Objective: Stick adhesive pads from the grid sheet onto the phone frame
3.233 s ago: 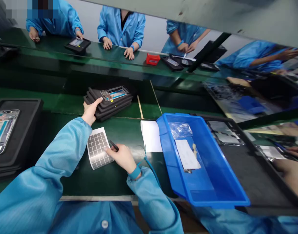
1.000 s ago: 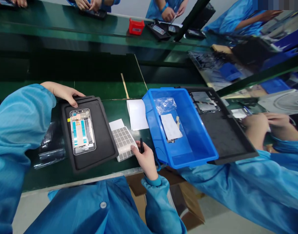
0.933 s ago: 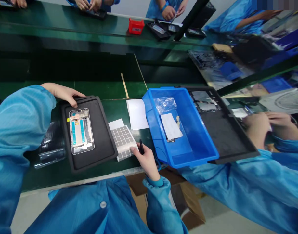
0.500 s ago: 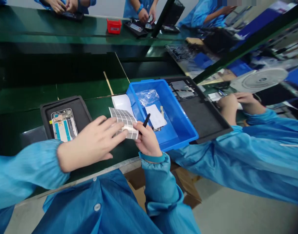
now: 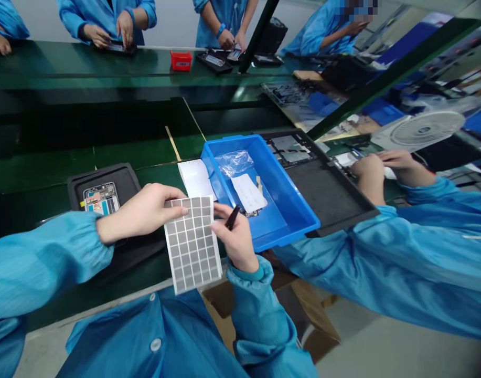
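Note:
A sheet of grey rectangular stickers [image 5: 195, 247] with white gaps faces me, hanging over the table's front edge. My left hand [image 5: 149, 210] pinches its upper left part between thumb and fingers. My right hand [image 5: 238, 239] is closed around a black pen-like tool [image 5: 233, 217], its kind unclear, with fingertips at the sheet's right edge. Left of the sheet, an opened phone [image 5: 102, 198] lies in a black tray [image 5: 126, 176], partly hidden by my left arm.
A blue bin [image 5: 291, 202] holds clear plastic, a white paper and small parts. White paper [image 5: 196, 178] lies beside it. A black tray [image 5: 322, 197] stands to the right, near a co-worker's hands [image 5: 382, 168]. A fan [image 5: 421, 128] and a red box [image 5: 181, 61] are farther off.
The sticker sheet has turned from slanted and curled to nearly upright, lower and facing me. My left hand has gone from spread over it to pinching its top. The right hand still holds the black tool.

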The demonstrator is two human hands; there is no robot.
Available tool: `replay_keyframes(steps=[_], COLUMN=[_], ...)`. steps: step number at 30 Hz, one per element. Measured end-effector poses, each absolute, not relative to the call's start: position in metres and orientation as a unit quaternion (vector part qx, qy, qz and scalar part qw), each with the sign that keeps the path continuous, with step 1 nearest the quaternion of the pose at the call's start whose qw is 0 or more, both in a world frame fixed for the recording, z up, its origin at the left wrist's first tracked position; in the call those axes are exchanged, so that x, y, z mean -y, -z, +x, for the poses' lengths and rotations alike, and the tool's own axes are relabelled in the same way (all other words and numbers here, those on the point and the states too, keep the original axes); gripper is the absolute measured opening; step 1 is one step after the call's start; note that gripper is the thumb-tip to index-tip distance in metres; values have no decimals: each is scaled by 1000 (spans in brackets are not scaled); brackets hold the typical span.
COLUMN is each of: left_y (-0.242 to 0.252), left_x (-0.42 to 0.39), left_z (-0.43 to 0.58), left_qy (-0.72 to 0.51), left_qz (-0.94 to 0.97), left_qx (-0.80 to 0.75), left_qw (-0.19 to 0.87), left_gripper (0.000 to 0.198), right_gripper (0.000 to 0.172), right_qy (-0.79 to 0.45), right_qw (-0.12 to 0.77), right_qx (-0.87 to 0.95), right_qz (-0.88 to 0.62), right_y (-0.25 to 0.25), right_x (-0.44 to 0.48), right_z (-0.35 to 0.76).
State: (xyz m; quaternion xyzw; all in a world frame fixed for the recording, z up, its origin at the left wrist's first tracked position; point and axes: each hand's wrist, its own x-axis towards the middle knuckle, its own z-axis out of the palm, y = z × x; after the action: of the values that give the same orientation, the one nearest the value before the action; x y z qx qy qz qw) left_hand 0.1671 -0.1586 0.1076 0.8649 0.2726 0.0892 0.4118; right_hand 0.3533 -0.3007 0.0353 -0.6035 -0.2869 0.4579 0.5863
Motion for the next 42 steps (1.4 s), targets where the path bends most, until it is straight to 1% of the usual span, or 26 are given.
replay_keyframes(steps=[1,3,5,7,10,12,14,16,18,21,23,26,29,32,36,42], left_y=[-103,-90,-74,-58,-39,-33,-32,-32,-31,-26,-23,-21,-25,-28,-27,-25], left_x=[155,149,146,146,146,145,144,141,136,127,122,121,124,128,130,129], left_z=[172,184,196,209,227,238,246,251,251,248,244,238,235,235,236,235], left_qy=[-41,44,102,137,193,229,249,252,256,282,292,289,285,282,277,265], left_qz=[869,901,929,936,929,920,914,916,919,916,914,917,922,924,927,930], left_qx=[-280,-281,-278,-276,-274,-279,-281,-273,-256,-224,-210,-199,-193,-195,-199,-196], left_qw=[407,328,223,170,158,156,154,152,156,178,188,189,179,168,158,161], left_gripper=[24,24,26,24,23,26,30,34,34,24,21,24,26,29,34,33], right_gripper=[45,35,32,29,25,25,28,34,36,34,27,16,13,16,20,16], right_qy=[-462,-442,-393,-330,-273,-223,-161,-129,-149,-245,-302,-326,-314,-295,-306,-315], right_qw=[569,553,517,469,428,432,444,458,480,554,598,630,638,624,630,641], right_qx=[305,333,357,391,412,418,426,440,448,408,373,368,389,402,365,357], right_qz=[-608,-623,-671,-720,-756,-768,-772,-761,-739,-683,-642,-601,-586,-601,-613,-603], right_y=[-28,-8,15,35,51,53,52,50,51,55,59,62,61,62,65,66], right_x=[301,299,293,287,280,279,280,282,285,286,286,286,288,289,287,285], right_z=[352,348,345,344,344,345,347,351,354,359,361,362,363,363,359,354])
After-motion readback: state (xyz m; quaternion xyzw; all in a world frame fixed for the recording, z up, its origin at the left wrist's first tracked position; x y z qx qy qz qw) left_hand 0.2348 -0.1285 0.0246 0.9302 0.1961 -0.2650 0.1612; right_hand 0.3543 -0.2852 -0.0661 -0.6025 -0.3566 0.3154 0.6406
